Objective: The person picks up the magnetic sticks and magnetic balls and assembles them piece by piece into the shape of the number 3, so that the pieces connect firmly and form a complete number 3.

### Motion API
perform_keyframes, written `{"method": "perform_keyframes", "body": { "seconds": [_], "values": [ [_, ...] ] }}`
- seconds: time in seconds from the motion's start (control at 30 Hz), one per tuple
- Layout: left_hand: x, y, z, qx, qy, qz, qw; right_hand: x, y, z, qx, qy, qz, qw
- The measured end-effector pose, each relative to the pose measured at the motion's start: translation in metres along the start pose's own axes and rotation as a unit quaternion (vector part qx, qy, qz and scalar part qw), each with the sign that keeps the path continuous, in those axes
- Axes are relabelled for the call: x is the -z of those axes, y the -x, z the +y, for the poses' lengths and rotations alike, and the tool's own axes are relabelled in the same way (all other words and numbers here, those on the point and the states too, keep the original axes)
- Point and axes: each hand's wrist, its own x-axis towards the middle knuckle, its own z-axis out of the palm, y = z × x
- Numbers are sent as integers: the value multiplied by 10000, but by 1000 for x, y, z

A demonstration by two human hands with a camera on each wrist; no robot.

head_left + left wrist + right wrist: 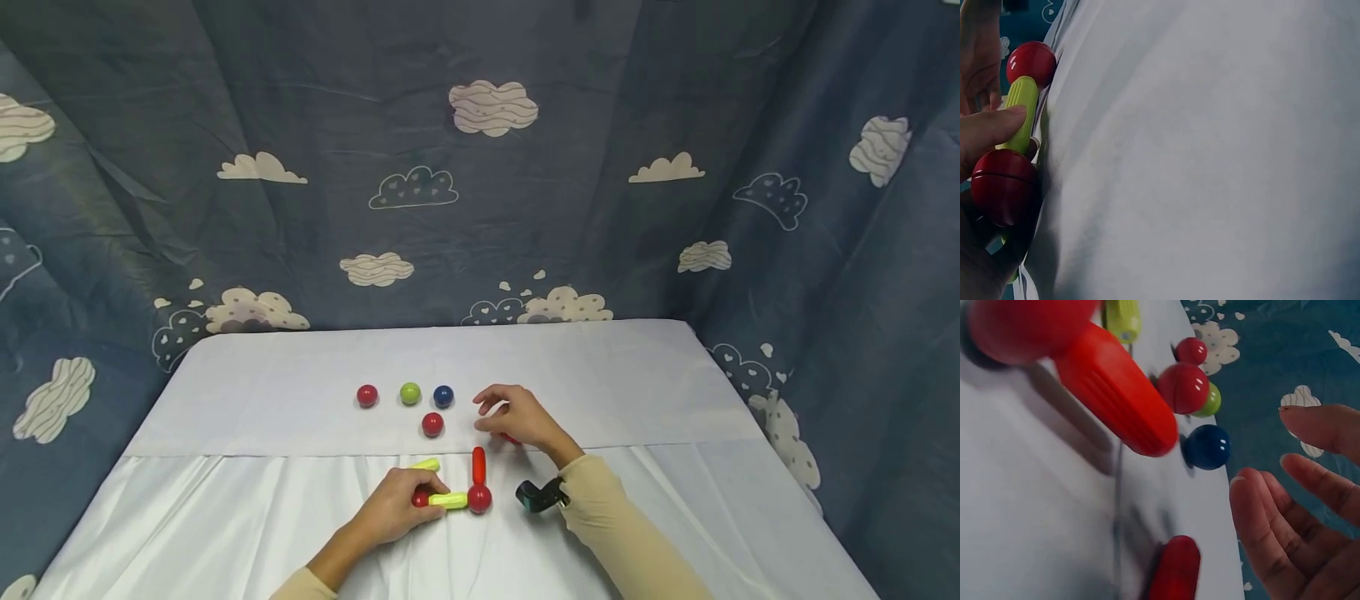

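Observation:
My left hand (397, 504) pinches a yellow-green ribbed rod (450, 501) between thumb and fingers. A red ball (479, 499) is at the rod's right end, another red ball (1005, 187) at its left. From the right ball a red rod (478, 465) points away toward the back; a second yellow-green rod (426, 464) extends from behind the left hand's fingers. My right hand (521, 415) hovers with loosely bent fingers and holds nothing. Partly hidden beneath it, a loose red rod (1175, 569) lies on the table.
Beyond the hands sit a blue ball (443, 397), a green ball (410, 393) and two loose red balls, one farther left (367, 396), one nearer (432, 424). White cloth covers the table (247, 392). A dark curtain with clouds (420, 83) hangs behind.

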Motion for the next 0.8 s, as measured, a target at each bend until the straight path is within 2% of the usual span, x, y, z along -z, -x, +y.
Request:
{"method": "perform_keyframes", "body": {
  "seconds": [0.27,0.5,0.8],
  "values": [
    [1,-1,-2,51,50,-91,9999,6,-40,-11,23,172,-586,9981],
    [-1,-2,-5,-34,79,-95,9999,3,-71,-11,215,681,-827,9940],
    [1,-2,-5,194,134,-238,9994,-3,-95,-4,-79,83,-1212,9926]
  ]
}}
